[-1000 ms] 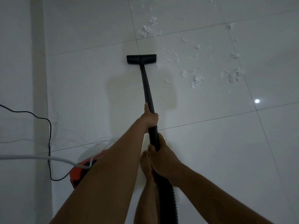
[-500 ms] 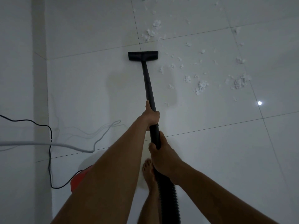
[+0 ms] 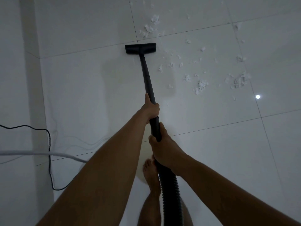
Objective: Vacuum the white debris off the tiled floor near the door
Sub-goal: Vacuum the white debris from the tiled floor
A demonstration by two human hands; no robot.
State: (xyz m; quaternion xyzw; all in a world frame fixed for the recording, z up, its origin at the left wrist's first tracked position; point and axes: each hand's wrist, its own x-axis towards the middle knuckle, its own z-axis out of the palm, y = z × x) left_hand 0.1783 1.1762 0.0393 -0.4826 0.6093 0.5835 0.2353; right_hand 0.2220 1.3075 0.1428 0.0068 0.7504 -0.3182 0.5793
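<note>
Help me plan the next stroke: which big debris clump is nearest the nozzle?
The clump just beyond the nozzle, across the grout line; the other two big clumps lie well off to its right.
</note>
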